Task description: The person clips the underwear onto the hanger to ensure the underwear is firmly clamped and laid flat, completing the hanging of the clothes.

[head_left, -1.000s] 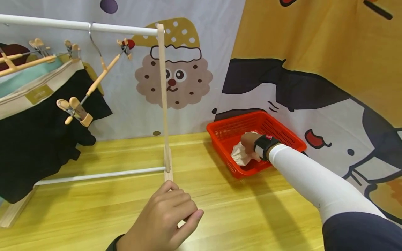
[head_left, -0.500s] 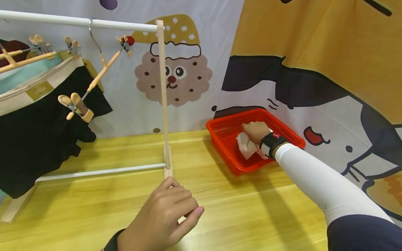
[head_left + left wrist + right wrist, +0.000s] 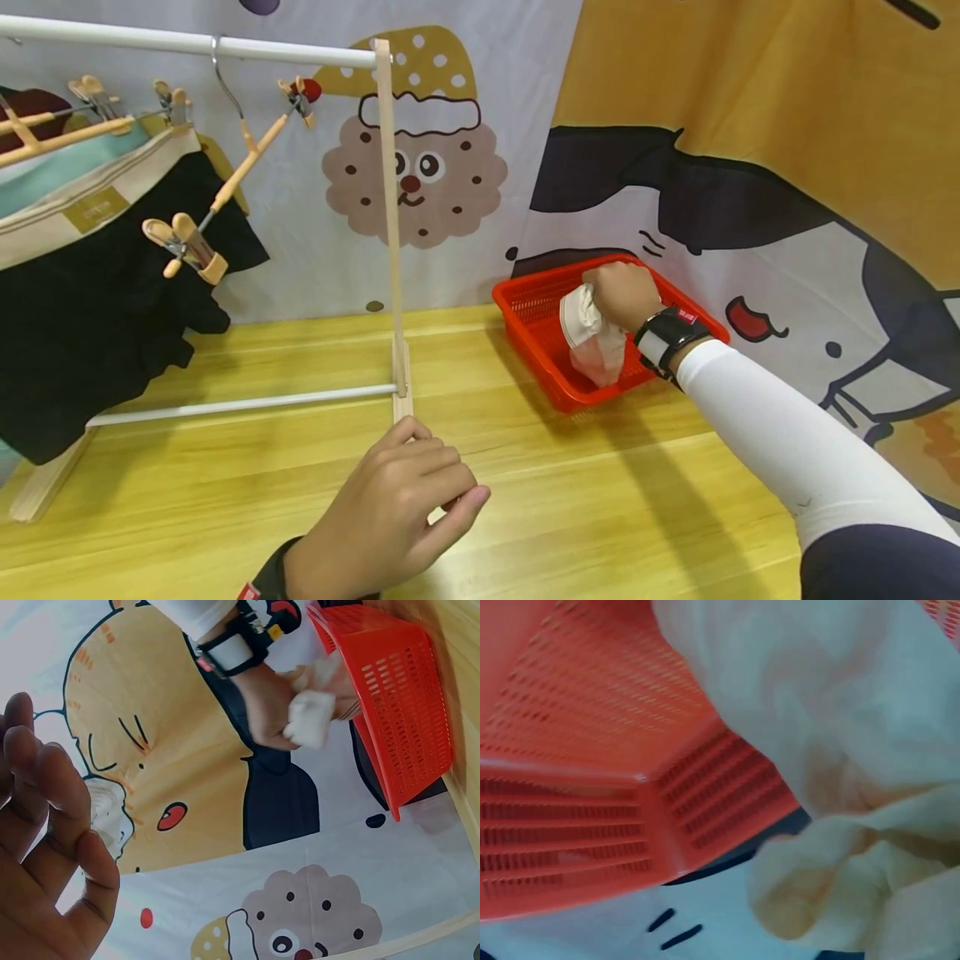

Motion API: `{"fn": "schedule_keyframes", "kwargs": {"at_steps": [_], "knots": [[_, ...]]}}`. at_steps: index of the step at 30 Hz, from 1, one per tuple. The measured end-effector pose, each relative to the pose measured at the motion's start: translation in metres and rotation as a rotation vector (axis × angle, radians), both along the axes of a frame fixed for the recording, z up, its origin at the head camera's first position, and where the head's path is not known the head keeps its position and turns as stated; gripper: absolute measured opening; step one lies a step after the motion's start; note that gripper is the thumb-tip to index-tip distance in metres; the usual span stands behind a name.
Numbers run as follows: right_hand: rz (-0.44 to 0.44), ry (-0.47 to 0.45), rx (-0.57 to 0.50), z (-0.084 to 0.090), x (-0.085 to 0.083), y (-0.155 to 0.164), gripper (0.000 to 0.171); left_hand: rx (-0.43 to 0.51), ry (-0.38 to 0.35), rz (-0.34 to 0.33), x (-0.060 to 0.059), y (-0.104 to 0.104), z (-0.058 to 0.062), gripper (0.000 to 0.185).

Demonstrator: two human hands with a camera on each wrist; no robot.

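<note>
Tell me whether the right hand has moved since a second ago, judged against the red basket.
Yes. The right hand has risen from low inside the red basket to about rim height, its grip lifting the pale cloth with it.

A staged laundry corner: cartoon backdrop sheets [image 3: 750, 125] at twelve o'clock, a clothes rack [image 3: 386, 225] on a wooden tabletop [image 3: 600, 500].

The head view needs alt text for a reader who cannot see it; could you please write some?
A person's right hand grips a bunched pale cloth above a red plastic basket on a wooden table. The left hand hovers loosely curled near a small clothes rack hung with garments.
</note>
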State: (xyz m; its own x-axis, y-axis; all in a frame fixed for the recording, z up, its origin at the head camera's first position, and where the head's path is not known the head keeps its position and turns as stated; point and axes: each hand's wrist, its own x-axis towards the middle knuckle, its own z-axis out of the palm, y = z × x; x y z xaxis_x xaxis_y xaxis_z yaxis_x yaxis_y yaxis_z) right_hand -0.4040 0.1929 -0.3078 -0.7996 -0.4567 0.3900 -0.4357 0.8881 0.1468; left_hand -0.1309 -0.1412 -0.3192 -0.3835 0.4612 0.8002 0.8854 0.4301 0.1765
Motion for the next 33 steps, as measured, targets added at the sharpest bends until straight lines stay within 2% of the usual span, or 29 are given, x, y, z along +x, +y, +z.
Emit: {"fn": "schedule_keyframes", "kwargs": {"at_steps": [4, 8, 13, 17, 20, 23, 26, 28, 30, 33], "knots": [[0.052, 0.078, -0.168, 0.018, 0.018, -0.015, 0.032, -0.002, -0.006, 0.012, -0.001, 0.001, -0.001, 0.04], [0.153, 0.185, -0.3, 0.033, 0.035, -0.031, 0.033, 0.0, -0.003, 0.015, -0.003, 0.004, -0.003, 0.039], [0.332, 0.327, -0.41, 0.05, 0.057, -0.053, 0.028, -0.003, -0.03, -0.001, -0.003, 0.006, -0.003, 0.035], [0.509, 0.353, -0.519, 0.059, 0.079, -0.071, 0.022, 0.038, -0.104, 0.056, -0.003, 0.006, -0.004, 0.028], [0.629, 0.285, -0.622, 0.06, 0.094, -0.083, 0.02, 0.102, -0.162, 0.162, -0.008, 0.005, -0.005, 0.017], [0.718, 0.166, -0.707, 0.054, 0.11, -0.092, 0.02, 0.135, -0.249, 0.295, -0.015, 0.003, -0.008, 0.002], [0.776, 0.033, -0.789, 0.044, 0.125, -0.098, 0.02, 0.108, -0.356, 0.405, -0.021, 0.002, -0.012, 0.024], [0.797, -0.046, -0.833, 0.035, 0.135, -0.102, 0.019, 0.061, -0.437, 0.436, -0.025, 0.003, -0.015, 0.041], [0.803, -0.12, -0.868, 0.027, 0.144, -0.105, 0.021, 0.004, -0.501, 0.434, -0.027, 0.006, -0.019, 0.051], [0.793, -0.222, -0.912, 0.018, 0.156, -0.107, 0.024, -0.055, -0.536, 0.414, -0.028, 0.013, -0.025, 0.05]]}}
